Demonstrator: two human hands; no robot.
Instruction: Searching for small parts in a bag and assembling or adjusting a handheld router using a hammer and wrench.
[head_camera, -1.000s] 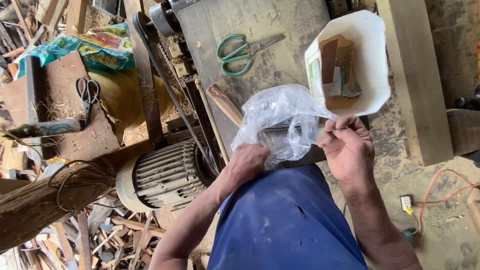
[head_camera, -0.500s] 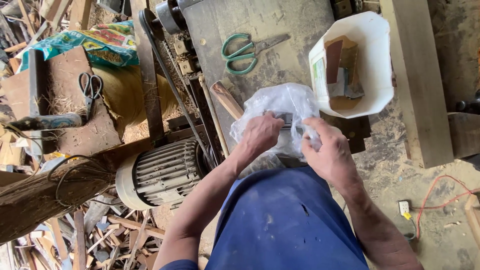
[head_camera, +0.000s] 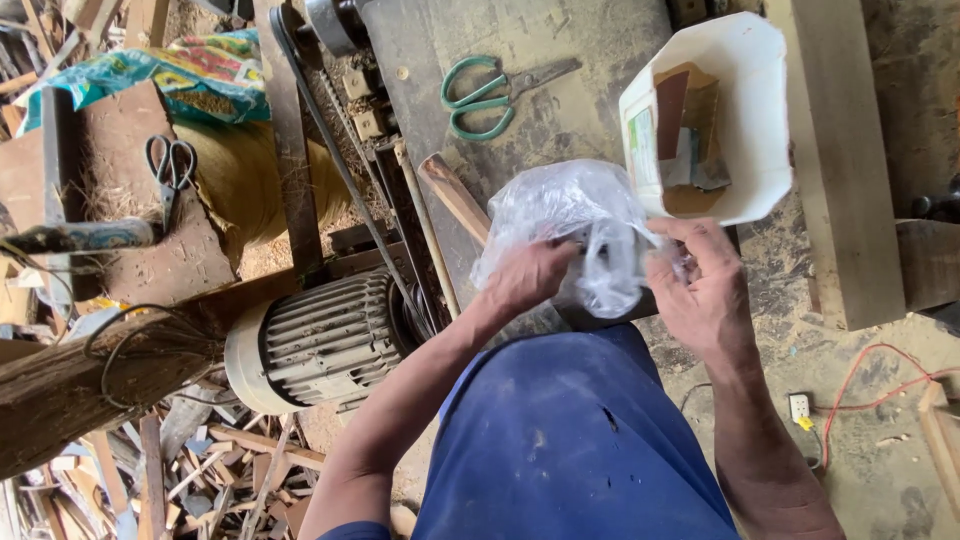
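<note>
At the near edge of the dusty grey surface (head_camera: 560, 90), directly above the person's blue garment (head_camera: 570, 440), both hands work a crumpled clear plastic bag (head_camera: 570, 215). The left hand (head_camera: 530, 280) is closed on the lower left side of the bag, its fingers pinching the film. The right hand (head_camera: 705, 290) is closed on the bag's right side, thumb and fingers drawing a fold of plastic outward; this two-sided hold appears to spread the film and keep the bag steady. Its contents cannot be made out.

Touching or just beyond the bag on its right stands a cut-open white plastic container (head_camera: 740, 110), tilted so its opening faces the camera; brown and grey flat pieces, possibly abrasive sheets, lie inside. Its position keeps it within reach of the right hand. Left of the bag, a wooden tool handle (head_camera: 455, 195) lies diagonally. Beyond the bag, green-handled scissors (head_camera: 485, 95) lie flat on the surface. Lower left of the bag sits a ribbed grey electric motor (head_camera: 320, 340), with a drive belt (head_camera: 320, 130) running away from it. Far left of the bag, black-handled scissors (head_camera: 170, 165) rest on a brown board (head_camera: 140, 230).
</note>
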